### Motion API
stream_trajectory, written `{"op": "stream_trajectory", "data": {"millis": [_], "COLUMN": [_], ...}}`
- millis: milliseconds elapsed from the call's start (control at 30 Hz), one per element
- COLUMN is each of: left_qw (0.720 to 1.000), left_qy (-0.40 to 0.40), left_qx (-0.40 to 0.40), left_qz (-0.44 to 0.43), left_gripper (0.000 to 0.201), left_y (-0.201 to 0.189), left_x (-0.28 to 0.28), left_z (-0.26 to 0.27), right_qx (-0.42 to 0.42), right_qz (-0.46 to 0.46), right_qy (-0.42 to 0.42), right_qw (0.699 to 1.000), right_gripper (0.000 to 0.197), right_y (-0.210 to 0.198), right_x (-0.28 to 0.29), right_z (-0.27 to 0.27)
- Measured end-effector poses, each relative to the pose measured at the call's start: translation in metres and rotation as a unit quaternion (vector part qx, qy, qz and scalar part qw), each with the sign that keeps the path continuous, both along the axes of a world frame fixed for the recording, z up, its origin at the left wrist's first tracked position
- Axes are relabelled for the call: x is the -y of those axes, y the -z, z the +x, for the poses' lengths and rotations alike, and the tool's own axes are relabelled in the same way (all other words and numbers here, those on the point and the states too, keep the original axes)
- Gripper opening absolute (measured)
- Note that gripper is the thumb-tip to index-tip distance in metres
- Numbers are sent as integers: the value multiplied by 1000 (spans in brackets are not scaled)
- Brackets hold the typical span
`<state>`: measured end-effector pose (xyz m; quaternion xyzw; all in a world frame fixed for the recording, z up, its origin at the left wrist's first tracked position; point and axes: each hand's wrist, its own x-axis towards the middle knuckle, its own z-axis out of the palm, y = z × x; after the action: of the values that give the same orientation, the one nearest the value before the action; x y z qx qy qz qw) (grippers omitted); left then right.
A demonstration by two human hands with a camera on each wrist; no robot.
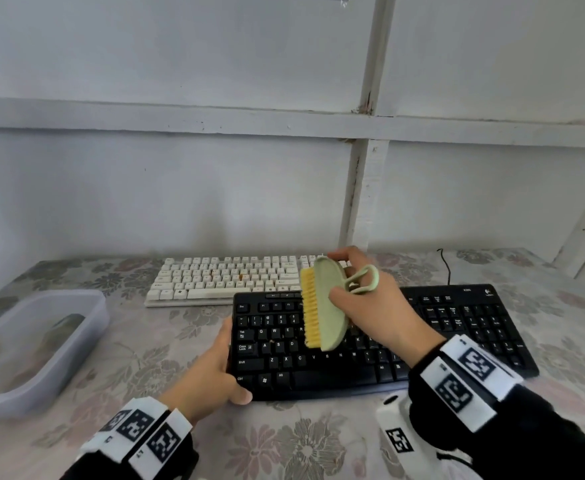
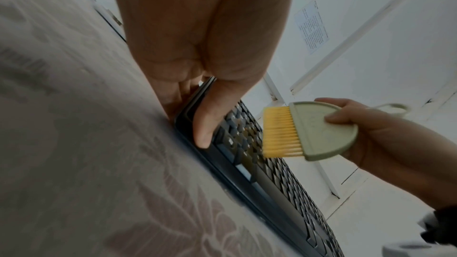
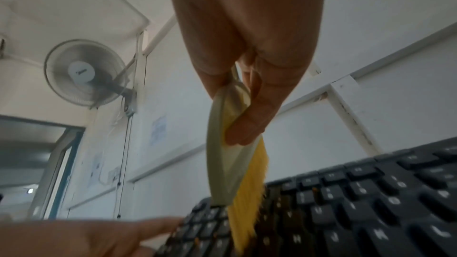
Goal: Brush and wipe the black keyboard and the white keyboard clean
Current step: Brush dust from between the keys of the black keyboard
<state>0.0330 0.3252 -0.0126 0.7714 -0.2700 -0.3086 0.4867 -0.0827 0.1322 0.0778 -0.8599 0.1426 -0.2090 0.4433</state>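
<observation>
The black keyboard (image 1: 381, 344) lies near me on the flowered tablecloth; the white keyboard (image 1: 228, 278) lies just behind it. My left hand (image 1: 214, 368) grips the black keyboard's left edge, thumb on the front corner, fingers along the side. My right hand (image 1: 370, 303) pinches a pale green brush (image 1: 325, 303) with yellow bristles, held just above the middle-left keys, bristles pointing left. In the left wrist view, the brush (image 2: 309, 130) hovers over the black keyboard (image 2: 272, 165). In the right wrist view, the bristles (image 3: 249, 198) hang down to the keys (image 3: 346, 202).
A clear plastic tub (image 1: 31, 341) sits at the table's left. A black cable (image 1: 446, 268) runs from the black keyboard's back edge toward the wall. A white object (image 1: 398, 424) lies under my right wrist. The wall stands close behind the white keyboard.
</observation>
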Motion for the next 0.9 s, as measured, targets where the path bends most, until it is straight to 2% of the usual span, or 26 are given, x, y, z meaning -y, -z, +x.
{"op": "stream_trajectory", "data": {"millis": [133, 233, 467, 767, 900], "left_qw": [1000, 1000, 1000, 1000, 1000], "left_qy": [-6, -7, -8, -13, -8], "left_qx": [-4, -4, 4, 12, 11], "left_qz": [-3, -4, 1, -4, -3], "left_gripper": [105, 107, 108, 108, 109], "left_y": [0, 2, -1, 4, 5], "left_x": [-1, 0, 0, 1, 0], "left_z": [1, 3, 0, 3, 3], "right_qx": [-69, -106, 7, -90, -30], "right_qz": [-21, -1, 24, -1, 32], "right_qy": [-35, -61, -5, -72, -37], "right_qw": [997, 993, 1000, 993, 998], "right_gripper": [34, 31, 37, 32, 36], "right_y": [18, 20, 2, 25, 10], "right_x": [-7, -9, -3, -15, -11], "right_z": [-10, -24, 0, -20, -13]}}
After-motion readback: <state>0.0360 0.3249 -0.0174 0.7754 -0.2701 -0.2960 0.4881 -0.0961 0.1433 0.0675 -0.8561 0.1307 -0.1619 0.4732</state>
